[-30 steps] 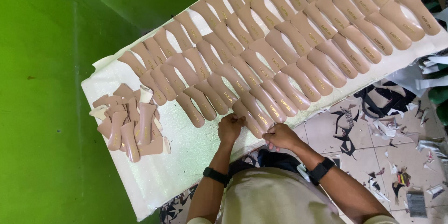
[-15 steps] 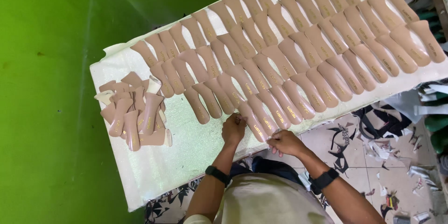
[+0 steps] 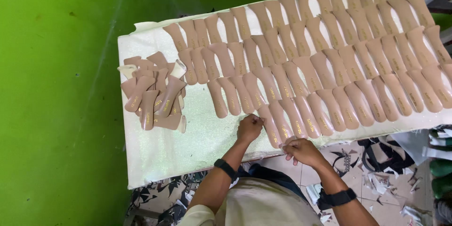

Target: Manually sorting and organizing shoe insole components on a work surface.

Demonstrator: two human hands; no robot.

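You are looking down on a long bench (image 3: 155, 160) covered with a pale, slightly rough sheet that wrinkles at its edges, set against a flat bright green wall (image 3: 56, 89); below the near edge the tiled floor (image 3: 376, 179) is strewn with paper and offcut scraps. Across most of the bench lie rows of tan shoe-sole pieces (image 3: 329, 66), smooth, matte and leather-like, each narrow at the waist and flaring at the ends, laid side by side at a slant so that neighbours touch or overlap slightly. At the left end, well apart from the rows, sits a loose pile of the same tan pieces (image 3: 153, 94), stacked crosswise, with a few paler undersides showing. Your left hand (image 3: 249, 127) rests on the bench at the near row, fingers curled down onto the bottom end of a tan piece (image 3: 270, 125) at the left end of that lowest row; whether it grips the piece or only presses on it you cannot tell. Your right hand (image 3: 301, 150) is at the bench's near edge, fingers curled in, pinching the lower tip of a neighbouring piece (image 3: 288, 125) just to the right. Both wrists carry dark bands, and a beige apron (image 3: 263, 207) covers your front.
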